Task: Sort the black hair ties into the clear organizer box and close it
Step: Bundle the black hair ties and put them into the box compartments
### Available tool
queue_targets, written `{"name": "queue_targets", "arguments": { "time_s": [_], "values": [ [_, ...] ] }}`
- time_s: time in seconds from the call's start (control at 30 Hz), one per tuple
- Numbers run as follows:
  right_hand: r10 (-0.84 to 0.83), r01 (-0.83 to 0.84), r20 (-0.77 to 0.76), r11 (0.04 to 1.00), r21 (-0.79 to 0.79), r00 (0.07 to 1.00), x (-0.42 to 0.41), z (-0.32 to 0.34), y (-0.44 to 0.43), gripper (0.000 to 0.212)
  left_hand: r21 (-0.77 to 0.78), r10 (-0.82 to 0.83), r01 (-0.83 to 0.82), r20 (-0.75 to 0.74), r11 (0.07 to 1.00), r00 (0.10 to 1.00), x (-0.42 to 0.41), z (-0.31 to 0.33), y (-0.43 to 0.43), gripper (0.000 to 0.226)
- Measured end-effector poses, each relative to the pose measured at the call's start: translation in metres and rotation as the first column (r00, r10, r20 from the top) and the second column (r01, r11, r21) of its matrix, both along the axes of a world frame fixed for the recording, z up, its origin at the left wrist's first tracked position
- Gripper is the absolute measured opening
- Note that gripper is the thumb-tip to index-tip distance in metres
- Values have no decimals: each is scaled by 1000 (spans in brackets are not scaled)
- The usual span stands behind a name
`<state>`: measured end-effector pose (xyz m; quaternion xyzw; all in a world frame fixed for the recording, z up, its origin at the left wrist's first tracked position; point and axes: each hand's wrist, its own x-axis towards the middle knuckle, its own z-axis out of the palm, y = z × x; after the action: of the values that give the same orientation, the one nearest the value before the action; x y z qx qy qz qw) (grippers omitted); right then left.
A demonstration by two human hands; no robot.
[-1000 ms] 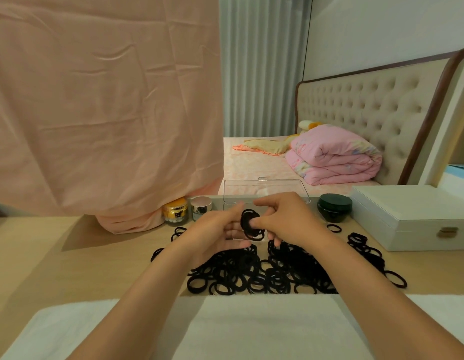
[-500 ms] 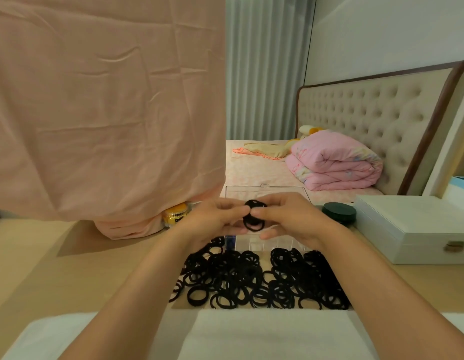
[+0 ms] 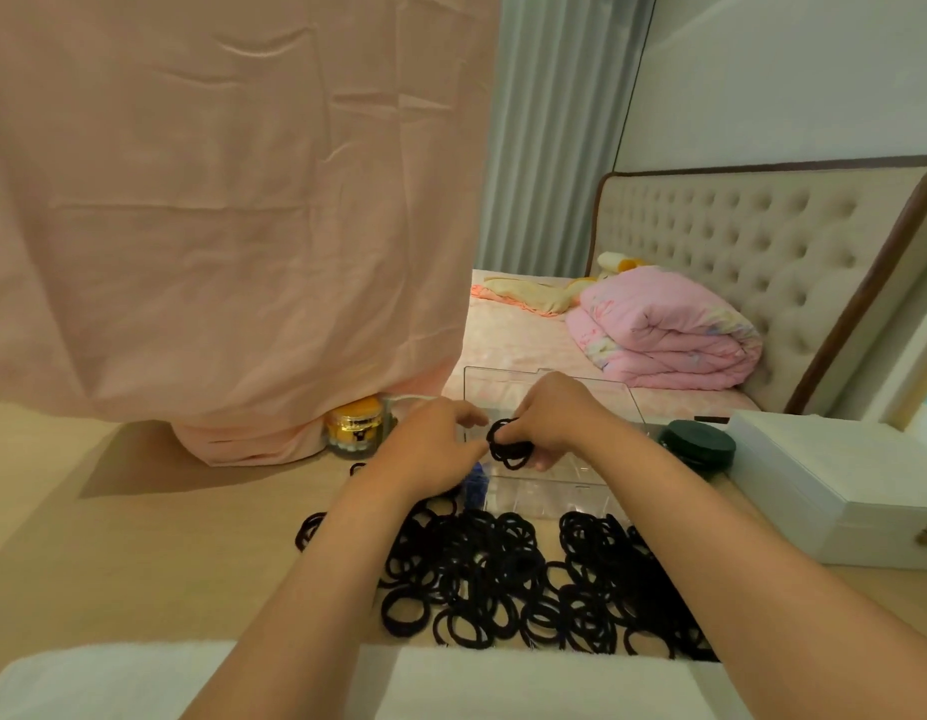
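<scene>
Now the whole view sits lower than a second ago, so more of the tabletop [image 3: 165, 553] shows. The big pile of black hair ties [image 3: 503, 579] lies spread between you and the box, looking no smaller. Your hands have stayed together and have drifted from in front of the clear organizer box [image 3: 544, 493] to just above its open compartments. Your right hand [image 3: 555, 415] curls its fingers round a small bundle of hair ties [image 3: 509, 444]. Your left hand [image 3: 430, 452] brings its fingertips to the bundle's left edge, and I cannot tell whether they pinch it or only touch it. This bundle looks ready to go in, I judge, while nearly all the sorting and the closing remain.

The white lidded case [image 3: 840, 485] at your right is shut, so its contents are hidden. The organizer's lid [image 3: 617, 402] stands upright behind your hands. The compartments seen through the front wall appear free of black ties, and a small blue item [image 3: 474, 483] sits at the left front corner. The dark green jar [image 3: 699, 443] to the right and the gold jar [image 3: 355, 426] to the left both have their lids on.
</scene>
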<state>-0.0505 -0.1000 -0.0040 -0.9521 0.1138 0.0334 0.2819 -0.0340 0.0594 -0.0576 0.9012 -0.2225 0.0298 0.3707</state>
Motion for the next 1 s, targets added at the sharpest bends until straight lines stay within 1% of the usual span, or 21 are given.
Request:
{"name": "queue_targets", "arguments": {
  "time_s": [0.07, 0.1, 0.17, 0.2, 0.23, 0.3, 0.4, 0.43, 0.5, 0.57, 0.67, 0.73, 0.77, 0.83, 0.87, 0.93, 1.0],
  "values": [
    [23, -29, -41, 988, -150, 999, 6, -1, 9, 27, 9, -18, 18, -4, 1000, 1000, 3, -4, 1, 41],
    [39, -62, -85, 958, -278, 996, 8, -1, 15, 26, 7, -22, 22, -7, 1000, 1000, 3, -6, 2, 42],
    [77, -144, -150, 844, -516, 986, 7, -1, 28, 34, 5, -35, 35, -2, 999, 999, 3, -8, 3, 42],
    [103, -178, -161, 803, -569, 982, 6, -1, 33, 32, 5, -44, 44, 4, 999, 999, 3, -8, 3, 41],
    [122, -207, -181, 783, -586, 976, 6, -1, 35, 26, 5, -52, 52, 11, 999, 999, 2, -9, 3, 40],
    [150, -257, -231, 795, -549, 961, 7, 1, 34, 19, 21, -57, 57, 24, 998, 998, 1, -11, 3, 38],
    [196, -304, -291, 869, -390, 936, 6, 8, 23, 26, 52, -53, 51, 44, 997, 998, 4, -16, 3, 38],
    [210, -300, -275, 890, -344, 938, 4, 12, 19, 32, 51, -49, 46, 47, 998, 998, 5, -17, 2, 38],
    [240, -285, -177, 912, -297, 954, -2, 18, 12, 37, 45, -40, 38, 55, 998, 998, 5, -19, 1, 38],
    [281, -284, -54, 911, -299, 958, -8, 18, 4, 29, 49, -43, 39, 79, 998, 996, 6, -20, -1, 39],
    [317, -295, 15, 898, -327, 948, -19, 8, 0, 33, 54, -48, 42, 114, 998, 992, 5, -20, -3, 40],
    [364, -326, 35, 869, -373, 931, -23, -3, -1, 34, 39, -43, 39, 125, 998, 991, 4, -19, -2, 42],
    [385, -337, 30, 841, -424, 922, -22, -10, -1, 33, 16, -36, 34, 129, 999, 991, 5, -19, -1, 42],
    [392, -334, -10, 771, -542, 920, -21, -20, 4, 34, -39, -15, 20, 139, 999, 990, 4, -18, 1, 36],
    [386, -330, -25, 753, -569, 922, -19, -25, 6, 33, -49, -7, 14, 146, 999, 989, 3, -17, 2, 31],
    [365, -327, -36, 782, -531, 930, -17, -28, 7, 26, -47, -9, 17, 163, 999, 987, 1, -17, 3, 26],
    [353, -318, 15, 860, -400, 936, -18, -21, 1, 23, -43, -31, 39, 179, 998, 983, -1, -16, 3, 26]
  ]
}}
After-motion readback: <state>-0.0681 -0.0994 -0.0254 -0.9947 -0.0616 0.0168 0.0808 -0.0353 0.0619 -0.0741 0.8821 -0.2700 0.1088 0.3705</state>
